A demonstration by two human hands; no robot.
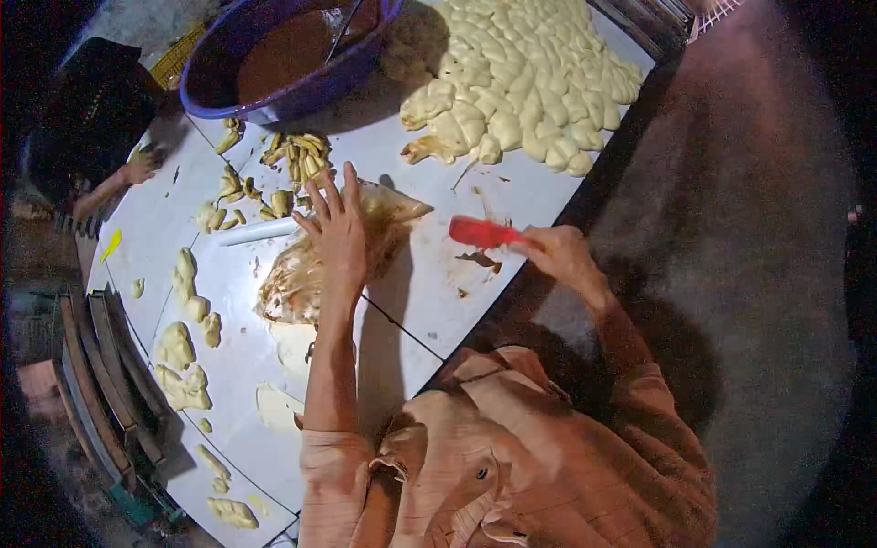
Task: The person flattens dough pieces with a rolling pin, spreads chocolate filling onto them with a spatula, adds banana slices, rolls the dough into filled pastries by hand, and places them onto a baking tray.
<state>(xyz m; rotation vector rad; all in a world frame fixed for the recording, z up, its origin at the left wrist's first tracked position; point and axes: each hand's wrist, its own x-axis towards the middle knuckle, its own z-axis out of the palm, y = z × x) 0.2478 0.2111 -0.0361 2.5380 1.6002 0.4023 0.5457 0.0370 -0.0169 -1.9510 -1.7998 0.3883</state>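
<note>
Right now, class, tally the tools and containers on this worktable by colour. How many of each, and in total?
Red scraper, in the right hand: 1
Blue bowl: 1
Clear plastic bag, under the left hand: 1
Total: 3

The blue basin (274,87) is cut off by the top edge, so its far rim and part of its brown contents are unseen. The left hand (340,233) covers the middle of the clear plastic bag (301,274), and the right hand (562,256) hides the red scraper's (482,233) handle end. A second person (91,119) at upper left is dark and indistinct.
</note>
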